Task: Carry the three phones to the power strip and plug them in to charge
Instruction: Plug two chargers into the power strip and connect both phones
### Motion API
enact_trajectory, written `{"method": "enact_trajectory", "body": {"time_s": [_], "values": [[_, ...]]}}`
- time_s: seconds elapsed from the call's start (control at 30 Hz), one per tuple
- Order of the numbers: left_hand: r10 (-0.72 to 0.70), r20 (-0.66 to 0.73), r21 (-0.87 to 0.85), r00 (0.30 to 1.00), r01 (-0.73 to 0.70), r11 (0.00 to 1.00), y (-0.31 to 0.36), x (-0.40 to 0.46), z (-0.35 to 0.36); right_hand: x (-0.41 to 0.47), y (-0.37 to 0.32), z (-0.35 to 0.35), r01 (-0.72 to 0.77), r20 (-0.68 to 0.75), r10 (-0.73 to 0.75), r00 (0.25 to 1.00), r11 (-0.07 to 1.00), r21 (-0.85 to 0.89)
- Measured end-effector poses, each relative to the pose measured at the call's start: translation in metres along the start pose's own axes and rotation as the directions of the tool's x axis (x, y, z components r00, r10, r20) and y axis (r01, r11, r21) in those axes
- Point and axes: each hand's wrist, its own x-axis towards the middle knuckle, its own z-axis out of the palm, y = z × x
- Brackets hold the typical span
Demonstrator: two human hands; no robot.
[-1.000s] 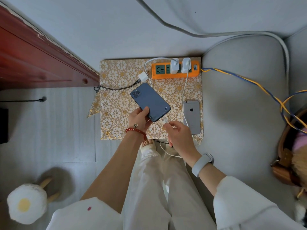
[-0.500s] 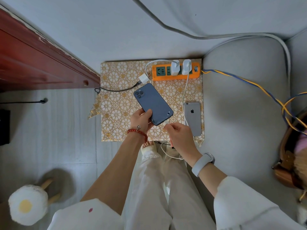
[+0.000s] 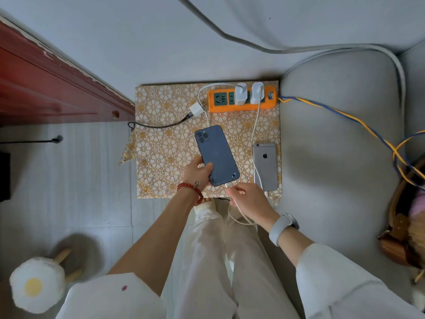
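Note:
My left hand (image 3: 198,173) holds a dark blue phone (image 3: 216,154) face down above the gold flowered mat (image 3: 158,155). My right hand (image 3: 249,199) pinches the end of a white charging cable (image 3: 239,214) right at the phone's bottom edge. A silver phone (image 3: 265,165) lies face down on the mat's right side with a white cable running to it. The orange power strip (image 3: 241,104) sits at the mat's far edge with two white chargers (image 3: 248,95) plugged in. A third phone is not visible.
A loose white adapter (image 3: 196,109) with a black braided cable (image 3: 161,125) lies on the mat's left. A grey sofa cushion (image 3: 340,146) is on the right, a red wooden cabinet (image 3: 46,88) on the left, and a fried-egg stool (image 3: 36,284) at bottom left.
The blue phone has turned more upright and come nearer. My right hand has brought the cable end up against the phone's bottom edge.

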Motion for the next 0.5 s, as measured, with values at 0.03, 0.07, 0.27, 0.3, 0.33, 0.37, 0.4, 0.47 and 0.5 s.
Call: {"method": "enact_trajectory", "body": {"time_s": [0.03, 0.07, 0.27, 0.3, 0.33, 0.37, 0.4, 0.47, 0.5], "values": [[0.006, 0.011, 0.047, 1.0, -0.006, 0.999, -0.004, 0.002, 0.002, 0.003, 0.004, -0.006, -0.002, 0.005, 0.002, 1.0, 0.999, -0.032], [0.018, 0.02, 0.103, 1.0, -0.019, 0.994, -0.008, 0.005, 0.003, 0.008, 0.01, -0.013, -0.003, -0.023, 0.001, 1.0, 0.998, -0.066], [-0.01, 0.086, 0.329, 0.996, -0.019, 0.944, -0.028, 0.017, 0.025, 0.047, 0.035, -0.046, -0.034, -0.252, -0.012, 0.968, 0.984, -0.176], [-0.018, 0.094, 0.35, 0.995, -0.016, 0.937, -0.029, 0.019, 0.031, 0.055, 0.035, -0.048, -0.011, -0.243, -0.035, 0.969, 0.983, -0.185], [-0.025, 0.097, 0.368, 0.995, -0.013, 0.93, -0.032, 0.021, 0.035, 0.062, 0.033, -0.049, 0.008, -0.23, -0.051, 0.972, 0.983, -0.185], [-0.03, 0.094, 0.384, 0.995, -0.008, 0.923, -0.034, 0.023, 0.04, 0.069, 0.031, -0.05, 0.021, -0.215, -0.059, 0.975, 0.984, -0.177], [-0.034, 0.087, 0.405, 0.996, -0.004, 0.914, -0.037, 0.024, 0.044, 0.076, 0.029, -0.05, 0.03, -0.199, -0.063, 0.978, 0.985, -0.168], [-0.027, 0.053, 0.488, 0.998, -0.002, 0.873, -0.039, 0.025, 0.049, 0.084, 0.024, -0.048, 0.041, -0.179, -0.07, 0.981, 0.986, -0.164], [-0.015, 0.034, 0.545, 0.999, -0.006, 0.839, -0.04, 0.025, 0.051, 0.086, 0.022, -0.048, 0.039, -0.176, -0.07, 0.982, 0.984, -0.173]]}}
